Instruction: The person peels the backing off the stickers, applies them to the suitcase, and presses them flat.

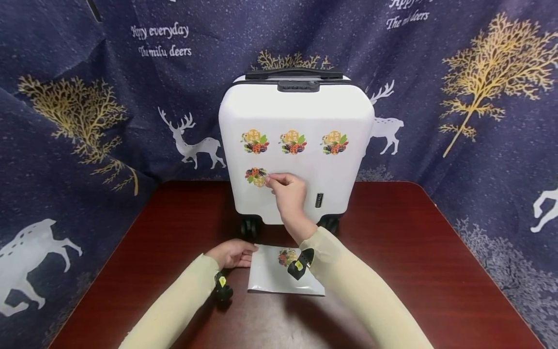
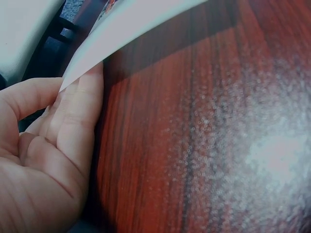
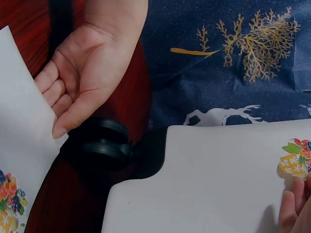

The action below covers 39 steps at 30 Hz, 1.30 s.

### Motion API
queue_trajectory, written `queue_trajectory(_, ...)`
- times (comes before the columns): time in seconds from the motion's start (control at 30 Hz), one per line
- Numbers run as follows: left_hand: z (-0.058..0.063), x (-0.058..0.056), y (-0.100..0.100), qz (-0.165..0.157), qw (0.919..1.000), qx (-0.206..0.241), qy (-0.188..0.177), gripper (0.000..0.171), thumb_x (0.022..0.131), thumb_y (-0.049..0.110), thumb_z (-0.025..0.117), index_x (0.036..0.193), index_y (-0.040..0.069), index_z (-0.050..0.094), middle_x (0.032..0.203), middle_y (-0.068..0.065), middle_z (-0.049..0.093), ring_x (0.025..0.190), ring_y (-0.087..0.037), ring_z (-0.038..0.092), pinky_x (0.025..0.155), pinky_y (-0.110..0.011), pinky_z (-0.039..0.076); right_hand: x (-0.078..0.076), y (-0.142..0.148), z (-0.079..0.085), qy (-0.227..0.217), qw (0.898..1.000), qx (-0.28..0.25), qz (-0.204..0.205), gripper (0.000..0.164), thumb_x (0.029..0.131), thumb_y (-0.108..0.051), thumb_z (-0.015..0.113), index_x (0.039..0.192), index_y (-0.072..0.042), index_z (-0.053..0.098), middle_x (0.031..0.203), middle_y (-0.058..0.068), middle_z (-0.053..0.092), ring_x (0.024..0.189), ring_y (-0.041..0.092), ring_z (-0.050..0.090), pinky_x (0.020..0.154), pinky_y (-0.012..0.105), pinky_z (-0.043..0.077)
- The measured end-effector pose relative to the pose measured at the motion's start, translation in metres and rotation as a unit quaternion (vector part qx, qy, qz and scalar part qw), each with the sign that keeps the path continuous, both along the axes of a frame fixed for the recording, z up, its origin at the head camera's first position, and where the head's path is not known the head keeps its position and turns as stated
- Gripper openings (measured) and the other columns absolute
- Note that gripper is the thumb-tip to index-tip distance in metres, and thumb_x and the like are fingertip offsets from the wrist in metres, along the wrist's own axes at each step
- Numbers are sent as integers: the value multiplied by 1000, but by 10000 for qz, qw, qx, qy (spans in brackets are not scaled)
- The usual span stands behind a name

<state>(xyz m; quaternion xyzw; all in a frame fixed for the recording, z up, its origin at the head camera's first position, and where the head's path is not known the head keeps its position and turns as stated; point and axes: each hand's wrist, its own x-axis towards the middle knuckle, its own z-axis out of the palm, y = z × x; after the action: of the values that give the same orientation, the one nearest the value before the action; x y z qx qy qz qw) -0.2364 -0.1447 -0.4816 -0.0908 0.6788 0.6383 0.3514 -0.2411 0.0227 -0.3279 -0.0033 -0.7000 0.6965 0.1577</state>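
A white suitcase [image 1: 296, 109] stands upright with three fruit stickers [image 1: 293, 142] in a row across its front. Below the leftmost one, a fourth fruit sticker [image 1: 255, 177] lies against the shell, its yellow part at the bottom, unlike the row above. My right hand [image 1: 288, 191] pinches this sticker's right edge between thumb and fingertips. Down on the table, my left hand [image 1: 233, 253] holds the corner of a white sticker sheet [image 1: 270, 278], thumb above and fingers beneath, as the left wrist view shows. One fruit sticker [image 1: 286, 257] shows on the sheet, partly behind my right wrist.
The suitcase's black wheels [image 1: 250, 226] rest on the dark red table [image 1: 392, 252]. It has a black handle [image 1: 294, 74], a lock and a small black label [image 1: 319, 200]. A blue cloth [image 1: 183, 82] with deer and trees hangs behind and at the sides.
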Motion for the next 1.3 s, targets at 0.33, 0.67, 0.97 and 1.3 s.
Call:
queue_trajectory(0.33,2,2,-1,46,10000,-2,23,11,103,7,52,101,1,61,80,-1,70,75,-8,69,77,-25,63,0,-4,-2,393,9985,335,-199,11,92,-11,75,94,-3,81,92,16,80,75,10,74,67,16,53)
queue_trajectory(0.67,0,3,-3,165,9998,-29,62,13,102,7,53,106,-2,62,83,-2,71,77,-9,70,80,-27,64,0,-6,-6,768,9948,619,-251,11,92,-13,74,93,-3,80,89,16,79,82,28,76,65,16,50)
queue_trajectory(0.97,2,5,0,112,9998,-108,92,15,102,7,53,108,-4,61,84,-2,71,78,-9,70,82,-28,64,1,-4,-8,697,9946,653,-397,11,92,-15,74,93,-5,79,89,15,79,79,24,75,63,17,49)
queue_trajectory(1.3,3,5,2,134,9999,-66,86,19,102,7,53,114,-6,60,84,-2,71,78,-10,70,82,-28,64,1,-3,-6,637,9948,645,-461,11,92,-14,74,93,-4,78,89,15,79,78,26,75,62,16,48)
